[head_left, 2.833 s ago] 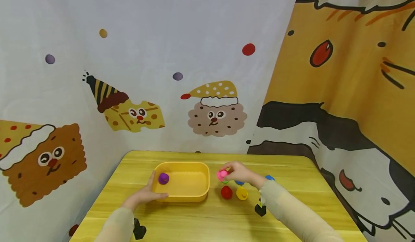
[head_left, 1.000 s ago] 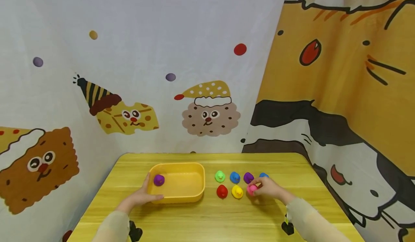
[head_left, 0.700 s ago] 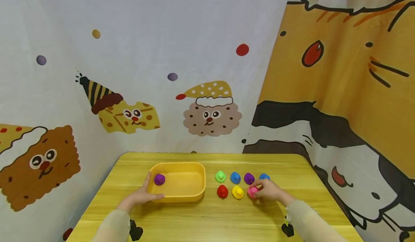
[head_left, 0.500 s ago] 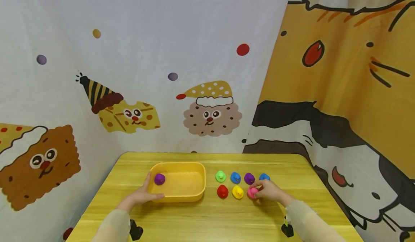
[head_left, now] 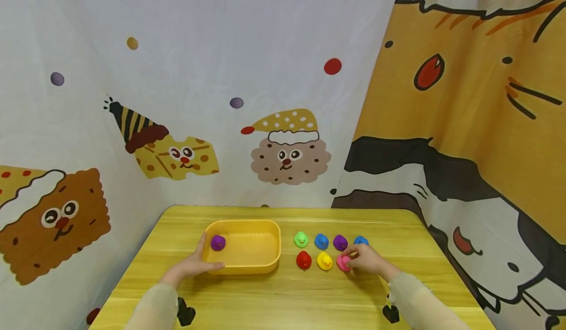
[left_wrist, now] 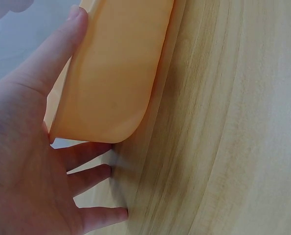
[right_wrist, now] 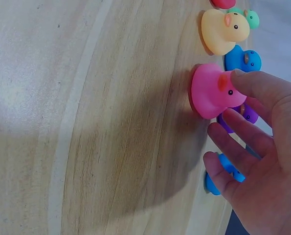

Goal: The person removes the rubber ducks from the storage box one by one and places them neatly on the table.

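Note:
My right hand (head_left: pixel 369 260) pinches a pink rubber duck (right_wrist: pixel 211 93) by the head between thumb and index finger, the other fingers spread beside it. The duck sits on the wooden table at the right end of a front row, beside a yellow duck (head_left: pixel 324 261) and a red duck (head_left: pixel 303 260). At the left, my left hand (head_left: pixel 190 265) rests against the end of a yellow plastic tray (head_left: pixel 261 271), fingers straight and spread. Its thumb (left_wrist: pixel 78 22) lies along the tray's rim. Inside the tray, near its left end, is a purple duck (head_left: pixel 218 243).
Behind the front row stand a green duck (head_left: pixel 301 239), a blue duck (head_left: pixel 321 241), another purple duck (head_left: pixel 340 242) and a second blue duck (head_left: pixel 360 240), partly hidden by my right hand. A cartoon-printed curtain (head_left: pixel 283 50) hangs behind the table (head_left: pixel 274 303).
My right hand has carried the pink duck from above the green one rightward and down to the front row's end, then shifted it slightly toward me. My left hand stays at the tray.

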